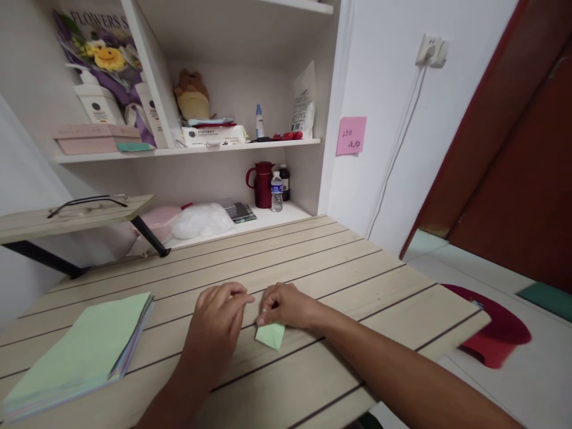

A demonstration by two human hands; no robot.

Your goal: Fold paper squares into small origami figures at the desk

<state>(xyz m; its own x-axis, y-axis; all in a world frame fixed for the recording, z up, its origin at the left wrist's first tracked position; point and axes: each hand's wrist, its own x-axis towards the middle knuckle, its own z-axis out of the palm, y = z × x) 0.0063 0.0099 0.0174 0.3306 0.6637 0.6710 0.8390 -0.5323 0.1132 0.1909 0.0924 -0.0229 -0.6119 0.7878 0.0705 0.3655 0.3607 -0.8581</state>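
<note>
A small folded piece of pale green paper [270,336] lies on the striped wooden table [357,280]. My right hand [286,305] has its thumb and curled fingers closed on the paper's upper part, which they partly hide. Just left of it, my left hand [221,316] hovers over the table with bent fingers, thumb and index close together, apart from the paper; nothing shows between them. A stack of coloured paper [84,342], light green on top, rests at the table's left side.
Behind the table, a white shelf [192,150] holds boxes, bottles and a plush toy. Below stand a dark red jug [263,185] and a water bottle [276,193]. Glasses lie on a small raised stand [27,225] at left. A red stool [496,325] is beyond the right edge.
</note>
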